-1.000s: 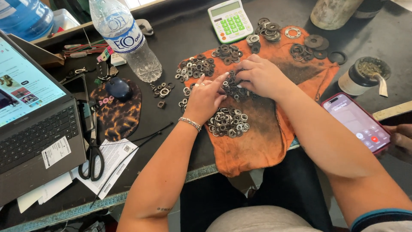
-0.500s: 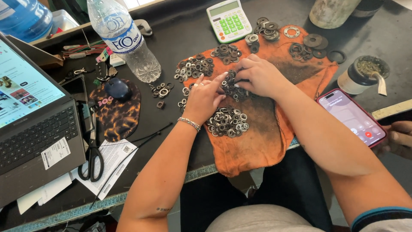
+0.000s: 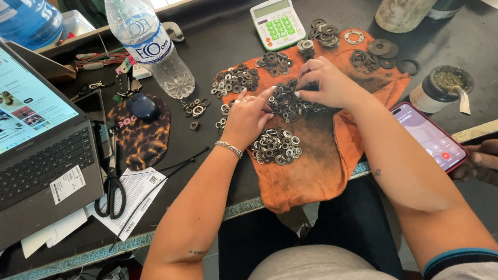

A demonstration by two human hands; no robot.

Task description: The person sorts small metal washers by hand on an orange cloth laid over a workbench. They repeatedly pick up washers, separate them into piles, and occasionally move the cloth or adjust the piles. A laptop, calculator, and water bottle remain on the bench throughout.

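Steel washers: a dark heap of small round metal washers (image 3: 293,103) lies in the middle of a stained orange cloth (image 3: 316,171), right under both hands.
Left hand: the left hand (image 3: 248,116) rests palm down at the heap's near-left edge, fingers spread and loosely open, the forefinger stretched out onto the washers; it grips nothing that I can see.
Right hand: the right hand (image 3: 327,83) sits at the heap's far side with fingertips drawn together in a pinch on the washers; whether one is actually caught between them is too small to tell.
Handling: judged by look, each washer is light, stiff and thin, lying flat and apt to slide; a fingertip pinch on the rim, or a nail under the edge, seems the best hold.
Sorted piles: a brighter pile of silvery washers (image 3: 276,146) lies just near of the left hand; further piles (image 3: 236,80) and larger dark rings (image 3: 381,49) sit toward the cloth's far edge.
Desk: the black desk (image 3: 218,31) carries a white and green calculator (image 3: 277,23), a clear plastic water bottle (image 3: 150,46), an open grey laptop (image 3: 41,155), black-handled scissors (image 3: 110,192) and a tortoiseshell mouse pad (image 3: 140,132).
Right side: another person's hand (image 3: 480,163) holds a red-cased phone (image 3: 430,137).
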